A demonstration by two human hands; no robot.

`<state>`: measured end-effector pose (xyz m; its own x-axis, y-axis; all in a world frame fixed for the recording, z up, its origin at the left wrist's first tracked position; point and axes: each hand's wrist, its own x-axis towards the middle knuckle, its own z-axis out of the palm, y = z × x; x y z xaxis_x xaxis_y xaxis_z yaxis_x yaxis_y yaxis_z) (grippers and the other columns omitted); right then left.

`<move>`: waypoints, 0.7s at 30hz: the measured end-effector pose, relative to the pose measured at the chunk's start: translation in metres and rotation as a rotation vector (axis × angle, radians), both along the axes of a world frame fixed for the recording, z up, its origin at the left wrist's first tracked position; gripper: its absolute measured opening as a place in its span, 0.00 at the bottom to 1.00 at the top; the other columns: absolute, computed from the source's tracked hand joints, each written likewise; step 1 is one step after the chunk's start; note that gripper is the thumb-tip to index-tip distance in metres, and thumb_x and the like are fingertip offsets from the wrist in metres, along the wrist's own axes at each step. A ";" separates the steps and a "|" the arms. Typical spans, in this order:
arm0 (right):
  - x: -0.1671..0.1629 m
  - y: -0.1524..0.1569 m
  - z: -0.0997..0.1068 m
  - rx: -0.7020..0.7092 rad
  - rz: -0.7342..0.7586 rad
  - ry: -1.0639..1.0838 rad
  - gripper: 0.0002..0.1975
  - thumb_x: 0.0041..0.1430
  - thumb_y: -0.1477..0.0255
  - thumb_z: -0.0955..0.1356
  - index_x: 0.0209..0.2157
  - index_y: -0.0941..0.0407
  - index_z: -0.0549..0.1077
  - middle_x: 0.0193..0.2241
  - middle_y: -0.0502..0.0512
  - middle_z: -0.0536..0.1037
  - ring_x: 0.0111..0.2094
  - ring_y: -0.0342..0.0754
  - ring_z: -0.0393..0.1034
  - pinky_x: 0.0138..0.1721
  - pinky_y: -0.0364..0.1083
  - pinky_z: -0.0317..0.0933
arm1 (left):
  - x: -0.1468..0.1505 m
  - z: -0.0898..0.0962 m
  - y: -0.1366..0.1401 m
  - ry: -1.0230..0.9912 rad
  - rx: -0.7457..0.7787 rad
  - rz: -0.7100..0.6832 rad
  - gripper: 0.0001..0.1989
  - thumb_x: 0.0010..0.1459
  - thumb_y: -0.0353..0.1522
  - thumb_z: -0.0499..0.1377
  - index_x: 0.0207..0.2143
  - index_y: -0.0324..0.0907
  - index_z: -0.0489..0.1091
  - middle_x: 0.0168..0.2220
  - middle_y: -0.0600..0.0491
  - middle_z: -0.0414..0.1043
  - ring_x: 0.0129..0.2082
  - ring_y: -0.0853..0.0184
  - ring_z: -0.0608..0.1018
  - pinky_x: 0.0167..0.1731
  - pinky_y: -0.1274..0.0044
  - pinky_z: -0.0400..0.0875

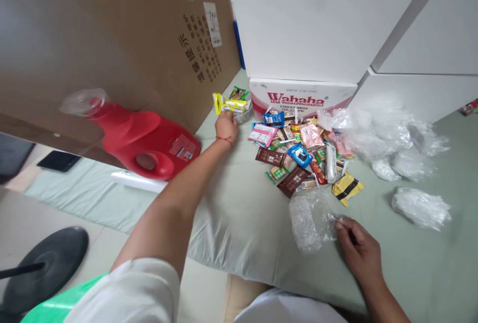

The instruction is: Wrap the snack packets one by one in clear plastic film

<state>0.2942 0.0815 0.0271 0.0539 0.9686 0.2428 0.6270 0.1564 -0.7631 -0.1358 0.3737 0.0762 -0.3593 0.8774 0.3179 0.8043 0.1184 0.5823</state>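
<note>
My left hand (226, 125) reaches far forward, its fingers closed at a yellow snack packet (231, 104); the fingertips are partly hidden. Just behind that packet lies a green-and-brown snack packet (239, 93), close to the cardboard. Near the front edge, my right hand (360, 248) pinches the edge of a crinkled clear plastic bag (309, 221) between thumb and forefinger. Beyond this bag spreads a pile of wrapped snacks, with a blue packet (299, 155), a dark brown packet (293, 181), a pink packet (262, 134) and a yellow-and-black packet (347, 188).
Several crumpled clear bags (388, 139) lie right of the snacks, with another bag (421, 207) nearer me. A Wahaba-style printed carton (302, 98) stands behind, under white panels. At left are a red jug (149, 136), a tall cardboard sheet (112, 29) and a black phone-like slab (59, 161).
</note>
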 end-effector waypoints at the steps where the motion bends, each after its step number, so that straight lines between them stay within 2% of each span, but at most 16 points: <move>1: 0.000 0.000 -0.001 -0.007 -0.002 0.013 0.11 0.67 0.61 0.69 0.39 0.52 0.80 0.33 0.53 0.83 0.32 0.49 0.77 0.34 0.45 0.72 | 0.001 0.000 -0.017 0.013 0.006 -0.003 0.04 0.56 0.29 0.55 0.33 0.42 0.69 0.43 0.40 0.75 0.49 0.51 0.77 0.54 0.63 0.69; 6: -0.003 0.001 0.002 -0.030 -0.008 0.068 0.11 0.67 0.61 0.69 0.37 0.52 0.81 0.31 0.52 0.82 0.30 0.48 0.75 0.33 0.45 0.69 | 0.002 0.002 -0.106 0.041 -0.008 -0.042 0.07 0.54 0.30 0.55 0.34 0.42 0.72 0.39 0.42 0.75 0.46 0.51 0.77 0.54 0.60 0.70; 9: -0.006 0.003 0.005 -0.071 -0.038 0.127 0.13 0.66 0.60 0.69 0.36 0.53 0.81 0.29 0.52 0.81 0.28 0.46 0.72 0.31 0.44 0.67 | 0.018 0.007 -0.164 0.043 0.083 -0.077 0.11 0.57 0.33 0.56 0.41 0.42 0.75 0.47 0.42 0.73 0.46 0.55 0.77 0.49 0.64 0.73; 11: -0.009 0.003 0.007 -0.120 -0.095 0.226 0.15 0.65 0.58 0.69 0.36 0.54 0.80 0.28 0.51 0.79 0.26 0.45 0.69 0.30 0.44 0.65 | 0.045 0.010 -0.211 0.002 0.153 -0.093 0.14 0.60 0.36 0.58 0.47 0.43 0.74 0.51 0.42 0.71 0.42 0.58 0.76 0.39 0.68 0.75; 13: -0.014 0.001 0.008 -0.160 -0.178 0.358 0.16 0.63 0.56 0.69 0.36 0.55 0.80 0.26 0.50 0.77 0.25 0.44 0.66 0.29 0.44 0.63 | 0.084 0.011 -0.261 -0.065 0.157 -0.146 0.12 0.63 0.37 0.59 0.46 0.45 0.74 0.45 0.46 0.73 0.36 0.62 0.75 0.34 0.71 0.73; 15: -0.020 -0.001 0.011 -0.190 -0.225 0.469 0.18 0.61 0.54 0.70 0.36 0.55 0.79 0.25 0.50 0.76 0.25 0.44 0.64 0.27 0.43 0.61 | 0.128 0.008 -0.302 -0.207 0.089 -0.277 0.07 0.65 0.37 0.59 0.42 0.46 0.74 0.41 0.50 0.73 0.33 0.65 0.75 0.31 0.74 0.72; 16: -0.024 -0.003 0.012 -0.201 -0.221 0.502 0.18 0.61 0.54 0.70 0.35 0.55 0.79 0.25 0.49 0.75 0.25 0.44 0.64 0.27 0.43 0.61 | 0.148 0.005 -0.316 -0.278 0.038 -0.315 0.08 0.65 0.38 0.60 0.44 0.47 0.73 0.41 0.50 0.73 0.35 0.64 0.76 0.31 0.74 0.73; 18: -0.031 -0.007 0.015 -0.213 -0.177 0.528 0.17 0.61 0.55 0.70 0.35 0.55 0.79 0.25 0.49 0.74 0.25 0.44 0.63 0.27 0.42 0.60 | 0.181 -0.003 -0.323 -0.364 -0.015 -0.253 0.11 0.66 0.40 0.59 0.47 0.46 0.71 0.41 0.49 0.72 0.36 0.63 0.76 0.30 0.73 0.72; 19: -0.033 -0.009 0.015 -0.213 -0.147 0.525 0.17 0.62 0.55 0.70 0.34 0.55 0.79 0.25 0.49 0.74 0.25 0.44 0.63 0.27 0.42 0.60 | 0.192 -0.007 -0.317 -0.366 -0.017 -0.197 0.12 0.67 0.41 0.58 0.48 0.45 0.71 0.41 0.48 0.72 0.37 0.61 0.76 0.32 0.72 0.73; 21: -0.036 -0.012 0.015 -0.206 -0.089 0.503 0.16 0.63 0.56 0.70 0.34 0.54 0.79 0.25 0.49 0.74 0.25 0.43 0.63 0.28 0.42 0.60 | 0.205 -0.016 -0.293 -0.326 0.029 -0.137 0.18 0.64 0.43 0.60 0.51 0.42 0.71 0.46 0.43 0.72 0.44 0.56 0.76 0.43 0.65 0.75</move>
<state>0.2580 0.0694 0.0419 0.1983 0.9797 -0.0279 0.1812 -0.0646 -0.9813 0.0696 0.0807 0.0604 -0.3258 0.9166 0.2319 0.5832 0.0018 0.8124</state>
